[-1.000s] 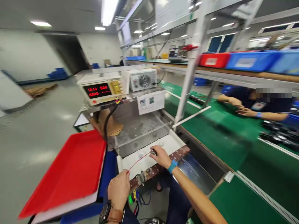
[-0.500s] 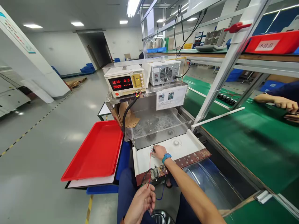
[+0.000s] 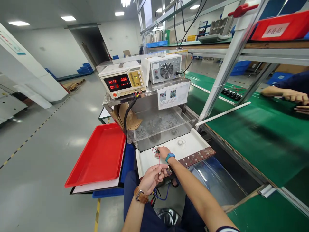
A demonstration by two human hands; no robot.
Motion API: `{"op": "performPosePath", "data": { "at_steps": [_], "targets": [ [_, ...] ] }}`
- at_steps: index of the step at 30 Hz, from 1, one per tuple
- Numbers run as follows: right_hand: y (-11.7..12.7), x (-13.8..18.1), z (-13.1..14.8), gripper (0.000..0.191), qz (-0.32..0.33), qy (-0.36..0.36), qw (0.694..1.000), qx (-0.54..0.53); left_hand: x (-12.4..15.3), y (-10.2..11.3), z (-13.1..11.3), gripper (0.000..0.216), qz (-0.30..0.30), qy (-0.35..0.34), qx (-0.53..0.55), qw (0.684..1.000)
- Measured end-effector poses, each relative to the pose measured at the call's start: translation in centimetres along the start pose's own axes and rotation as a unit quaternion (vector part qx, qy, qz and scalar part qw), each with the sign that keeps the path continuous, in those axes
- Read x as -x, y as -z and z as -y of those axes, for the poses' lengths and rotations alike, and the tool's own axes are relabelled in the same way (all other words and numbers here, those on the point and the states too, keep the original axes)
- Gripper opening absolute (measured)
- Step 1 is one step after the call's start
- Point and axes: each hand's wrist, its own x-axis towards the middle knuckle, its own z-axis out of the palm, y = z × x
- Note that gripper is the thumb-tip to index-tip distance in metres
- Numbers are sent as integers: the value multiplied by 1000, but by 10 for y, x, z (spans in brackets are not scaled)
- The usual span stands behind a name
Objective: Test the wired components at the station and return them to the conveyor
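My right hand (image 3: pixel 163 151) rests closed on a small dark part on the white tray (image 3: pixel 190 143) of the test stand. A thin red wire (image 3: pixel 157 158) loops from that part toward my left hand (image 3: pixel 152 178), which pinches the wire's end beside the brown terminal strip (image 3: pixel 196 157). Blue and black leads (image 3: pixel 161 196) hang below the strip. A power supply (image 3: pixel 122 79) with red digits stands above, its black cable dropping to the stand.
A red tray (image 3: pixel 98 155) lies to the left on a blue bin. A fan-fronted unit (image 3: pixel 164 68) sits beside the supply. A green conveyor (image 3: pixel 251 129) runs along the right, where another person's hands (image 3: pixel 293 95) work. Red and blue bins line the upper shelf.
My left hand has risen from low near my lap to the terminal strip, with the red wire now looped short. The supply's lower readout has changed. The view has tilted slightly.
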Motion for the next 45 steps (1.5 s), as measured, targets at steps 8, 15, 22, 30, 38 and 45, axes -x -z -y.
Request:
{"op": "performPosePath", "data": {
  "at_steps": [8, 15, 22, 30, 38, 45],
  "targets": [
    [-7, -2, -6, 34, -24, 5, 1000, -9, -16, -4, -6, 45, -16, -43, -124, 991],
    [-8, -4, -7, 37, -6, 9, 1000, -2, -59, 23, 22, 26, -199, -130, -364, 901],
    [-3, -1, -6, 36, -13, 13, 1000, -1, -73, 36, 45, 28, -224, -137, -403, 877],
    [-6, -4, -8, 39, -6, 12, 1000, -4, -81, 46, 52, 32, -225, -115, -433, 865],
    [-14, -7, -9, 36, -25, 13, 999, -17, -83, 48, 57, 30, -245, -93, -452, 853],
    [-16, -5, -4, 31, -42, 17, 999, -30, -75, 40, 52, 27, -264, -106, -460, 841]
  ]
}}
